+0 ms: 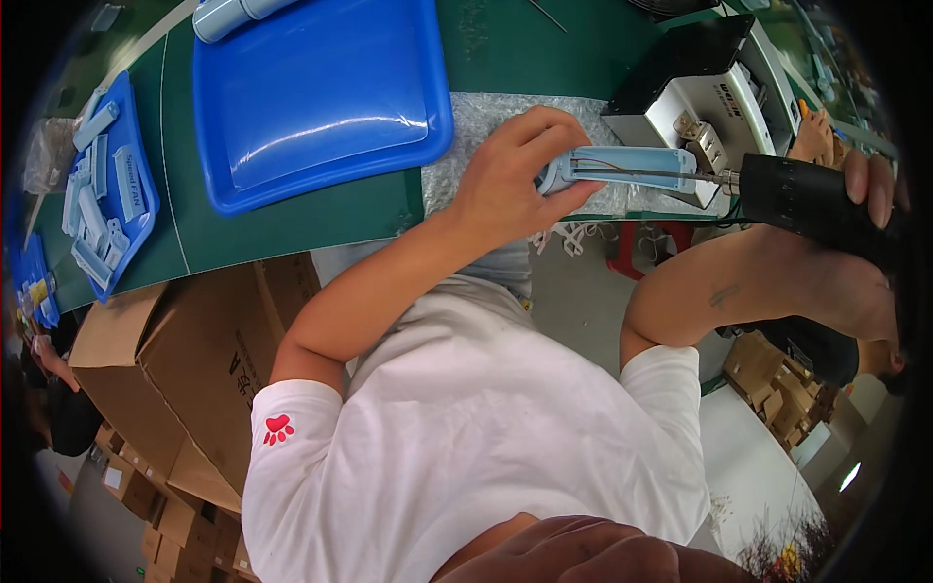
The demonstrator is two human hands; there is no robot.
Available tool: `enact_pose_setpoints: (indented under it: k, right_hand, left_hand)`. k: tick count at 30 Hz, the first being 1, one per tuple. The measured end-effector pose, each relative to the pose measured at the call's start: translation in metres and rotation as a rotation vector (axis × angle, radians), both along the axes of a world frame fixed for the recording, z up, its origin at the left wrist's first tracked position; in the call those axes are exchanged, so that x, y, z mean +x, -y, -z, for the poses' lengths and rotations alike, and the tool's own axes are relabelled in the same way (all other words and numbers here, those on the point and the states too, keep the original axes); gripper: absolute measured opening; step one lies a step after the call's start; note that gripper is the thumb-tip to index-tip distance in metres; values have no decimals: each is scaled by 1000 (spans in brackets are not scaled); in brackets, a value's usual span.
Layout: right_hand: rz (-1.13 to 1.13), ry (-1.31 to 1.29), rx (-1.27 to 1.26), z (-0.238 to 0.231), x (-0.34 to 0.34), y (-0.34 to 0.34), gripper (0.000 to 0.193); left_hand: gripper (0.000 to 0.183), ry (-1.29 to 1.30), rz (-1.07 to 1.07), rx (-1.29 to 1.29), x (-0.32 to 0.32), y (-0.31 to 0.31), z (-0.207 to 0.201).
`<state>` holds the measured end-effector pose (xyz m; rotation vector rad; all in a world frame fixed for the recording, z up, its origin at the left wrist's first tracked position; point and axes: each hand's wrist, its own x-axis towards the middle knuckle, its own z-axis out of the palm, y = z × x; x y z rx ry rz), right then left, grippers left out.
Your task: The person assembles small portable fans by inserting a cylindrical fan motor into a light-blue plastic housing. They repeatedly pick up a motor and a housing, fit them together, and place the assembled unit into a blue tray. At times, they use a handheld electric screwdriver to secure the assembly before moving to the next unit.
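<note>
My left hand (pixel 520 180) is closed round one end of a light-blue plastic fan housing (pixel 651 167), holding it over a sheet of bubble wrap (pixel 466 121). The housing lies open, with a thin wire showing inside. In my right hand (pixel 868 189) is a black electric screwdriver (pixel 792 197), held level. Its long thin bit reaches leftward into the housing, toward the end in my left hand. Whether the tip sits on a screw I cannot tell.
A large blue tray (pixel 219 146) bears light-blue cylindrical parts at its far edge. Farther left, another blue tray (pixel 146 209) holds several housing pieces. A white-and-black machine (pixel 671 102) stands right of the bubble wrap. Cardboard boxes (pixel 209 379) stand below the table's left edge. Another person's hand (pixel 814 136) shows at the right.
</note>
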<state>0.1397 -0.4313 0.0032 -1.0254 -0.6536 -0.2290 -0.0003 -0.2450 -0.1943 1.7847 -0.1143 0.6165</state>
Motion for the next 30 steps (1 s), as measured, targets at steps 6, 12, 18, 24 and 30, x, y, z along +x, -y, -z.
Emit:
enact_pose_setpoints:
  k: [6,12,18,24,30]
  right_hand:
    - [50,-43,-86,-6,-4,-12,73]
    - [-208,-71,32,-1,3,6,81]
    - [-168,-73,85,2,1,5,73]
    - [-59,-45,53,0,-1,6,74]
    - [-785,-136,492,-21,12,28,50]
  left_hand:
    - [34,-20,-5,30,-1,0,-2]
    - [33,16,5,50,-1,0,-1]
    - [33,6,-11,35,-2,1,1]
    - [35,17,-7,34,-2,2,0]
    - [37,-63,-15,-7,1,0,-3]
